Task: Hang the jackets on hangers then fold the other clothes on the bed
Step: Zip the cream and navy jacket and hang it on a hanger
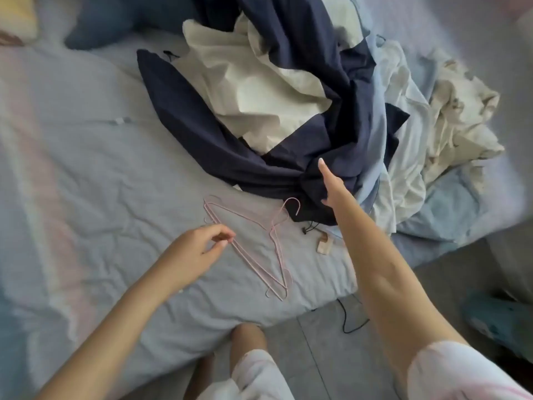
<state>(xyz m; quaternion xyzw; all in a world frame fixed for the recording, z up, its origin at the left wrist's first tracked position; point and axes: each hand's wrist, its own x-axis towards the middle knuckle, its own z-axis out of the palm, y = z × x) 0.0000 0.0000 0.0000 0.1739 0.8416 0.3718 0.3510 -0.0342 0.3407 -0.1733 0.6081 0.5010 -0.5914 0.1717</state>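
A black cord (350,332) lies on grey floor tiles (311,356), left of a blurred teal item (496,316).

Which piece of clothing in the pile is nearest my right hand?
The navy garment, at the pile's front: your right hand reaches its fold. The white, light-blue and cream pieces lie beyond it.

Left hand (199,249) pinches the pink wire hangers (272,228) lying flat on the grey bed (101,168). Right hand (331,184), forefinger extended, rests against the navy jacket (202,131). The jacket is heaped with a white garment (253,90) and pale clothes (409,125).
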